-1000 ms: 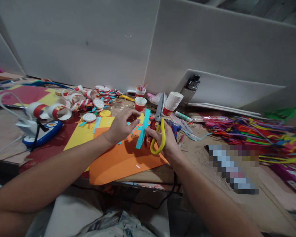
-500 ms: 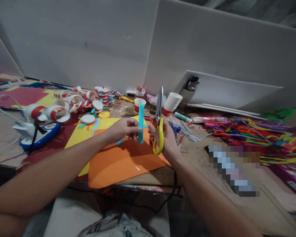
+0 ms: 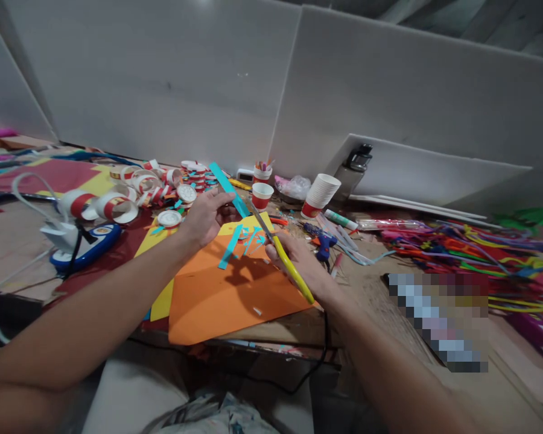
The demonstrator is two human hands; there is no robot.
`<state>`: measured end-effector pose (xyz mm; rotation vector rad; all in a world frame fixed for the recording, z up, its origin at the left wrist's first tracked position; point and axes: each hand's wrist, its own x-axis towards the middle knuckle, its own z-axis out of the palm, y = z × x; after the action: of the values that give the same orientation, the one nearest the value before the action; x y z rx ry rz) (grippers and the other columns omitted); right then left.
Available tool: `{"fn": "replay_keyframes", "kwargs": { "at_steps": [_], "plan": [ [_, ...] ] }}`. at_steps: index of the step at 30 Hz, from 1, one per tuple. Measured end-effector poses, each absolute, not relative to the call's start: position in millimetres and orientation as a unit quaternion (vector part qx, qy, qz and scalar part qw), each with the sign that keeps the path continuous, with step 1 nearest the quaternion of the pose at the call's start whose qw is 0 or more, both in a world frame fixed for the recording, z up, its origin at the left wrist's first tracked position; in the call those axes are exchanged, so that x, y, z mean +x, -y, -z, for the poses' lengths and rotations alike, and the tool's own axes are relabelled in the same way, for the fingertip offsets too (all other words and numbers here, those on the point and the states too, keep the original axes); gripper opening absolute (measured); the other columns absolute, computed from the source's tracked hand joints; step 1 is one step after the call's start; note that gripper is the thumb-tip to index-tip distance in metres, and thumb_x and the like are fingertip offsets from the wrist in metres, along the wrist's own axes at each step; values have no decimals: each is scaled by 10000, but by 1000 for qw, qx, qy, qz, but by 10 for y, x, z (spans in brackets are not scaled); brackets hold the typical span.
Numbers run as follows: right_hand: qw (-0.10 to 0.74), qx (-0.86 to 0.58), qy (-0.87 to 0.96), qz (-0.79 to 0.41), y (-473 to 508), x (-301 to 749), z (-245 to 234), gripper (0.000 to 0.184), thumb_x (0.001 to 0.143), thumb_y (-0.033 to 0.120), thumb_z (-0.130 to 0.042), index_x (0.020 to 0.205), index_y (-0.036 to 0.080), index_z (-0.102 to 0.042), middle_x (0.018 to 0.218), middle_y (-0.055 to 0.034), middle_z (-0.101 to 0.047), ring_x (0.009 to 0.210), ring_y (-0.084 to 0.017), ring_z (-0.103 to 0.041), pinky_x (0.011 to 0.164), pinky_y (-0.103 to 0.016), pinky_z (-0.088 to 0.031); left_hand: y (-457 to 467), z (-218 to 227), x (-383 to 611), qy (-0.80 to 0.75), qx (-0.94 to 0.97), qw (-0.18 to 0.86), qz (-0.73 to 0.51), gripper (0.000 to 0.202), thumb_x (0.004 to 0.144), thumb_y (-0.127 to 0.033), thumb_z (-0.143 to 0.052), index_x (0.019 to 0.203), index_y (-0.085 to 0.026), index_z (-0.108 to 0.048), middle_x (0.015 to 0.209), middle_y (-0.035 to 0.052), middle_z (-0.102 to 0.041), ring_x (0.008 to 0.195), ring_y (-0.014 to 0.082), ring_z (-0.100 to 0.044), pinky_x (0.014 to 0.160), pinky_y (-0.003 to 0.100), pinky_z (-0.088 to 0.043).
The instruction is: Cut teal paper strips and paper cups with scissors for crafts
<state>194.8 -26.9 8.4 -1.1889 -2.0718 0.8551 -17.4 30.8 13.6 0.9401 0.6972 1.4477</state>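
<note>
My left hand [image 3: 210, 216] pinches a long light-blue paper strip [image 3: 226, 184], which slants down to the right. In my right hand [image 3: 294, 256] is a pair of scissors [image 3: 294, 274] with yellow handles. Their blades point up and left, close to the lower end of the strip; whether they touch it I cannot tell. Beneath both hands lies an orange sheet [image 3: 217, 307] on top of a yellow sheet [image 3: 160, 307]. A second blue strip [image 3: 230, 247] and several small blue cuttings [image 3: 254, 240] rest on these sheets.
Paper cups [image 3: 262, 195] and a cup stack [image 3: 320, 194] stand behind the hands. A blue glue gun [image 3: 326, 244] lies right of them, near colourful pipe cleaners [image 3: 470, 241]. Cut cup rings [image 3: 113, 205] and a blue-and-white power strip [image 3: 85, 247] are at the left.
My left hand has moved left, and the strip has gone from upright to slanted. The scissors have swung from pointing up to pointing up-left. Another blue strip now shows on the sheets.
</note>
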Motion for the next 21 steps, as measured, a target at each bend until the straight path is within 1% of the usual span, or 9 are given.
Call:
{"fn": "replay_keyframes", "kwargs": {
  "at_steps": [3,6,10,15,21],
  "plan": [
    [268,-461,772,-347,302,1944,-136,348,898,550,-499,852,206,-516,682,26,-481,598,-108,-432,541,-227,-348,-303,-132,-156,-301,404,594,-627,201,694,-224,-722,743,-154,-540,627,-25,-637,533,88,-606,559,208,-504],
    [246,-466,768,-364,329,1936,-175,355,901,553,-490,901,201,-534,649,37,-471,556,-95,-423,520,-218,-353,-303,-110,-144,-319,402,589,-625,191,699,-240,-725,750,-146,-568,672,-2,-669,583,104,-641,584,218,-517],
    [247,-473,758,-375,341,1924,-180,386,904,578,-465,933,200,-537,620,46,-449,523,-88,-416,501,-214,-361,-303,-95,-130,-316,404,593,-620,149,725,-230,-701,741,-137,-586,662,5,-665,584,107,-642,597,229,-531],
    [255,-472,754,-379,335,1920,-160,397,895,584,-478,957,198,-546,608,51,-440,514,-86,-416,485,-211,-365,-282,-121,-110,-314,390,596,-627,138,728,-203,-695,729,-137,-574,650,0,-653,564,100,-625,606,239,-541],
    [258,-467,759,-373,322,1924,-150,383,892,581,-493,908,201,-539,608,49,-436,515,-88,-414,483,-216,-364,-277,-135,-111,-308,384,594,-637,188,707,-207,-720,711,-148,-542,652,-10,-654,565,96,-625,654,252,-550]
  ]
}}
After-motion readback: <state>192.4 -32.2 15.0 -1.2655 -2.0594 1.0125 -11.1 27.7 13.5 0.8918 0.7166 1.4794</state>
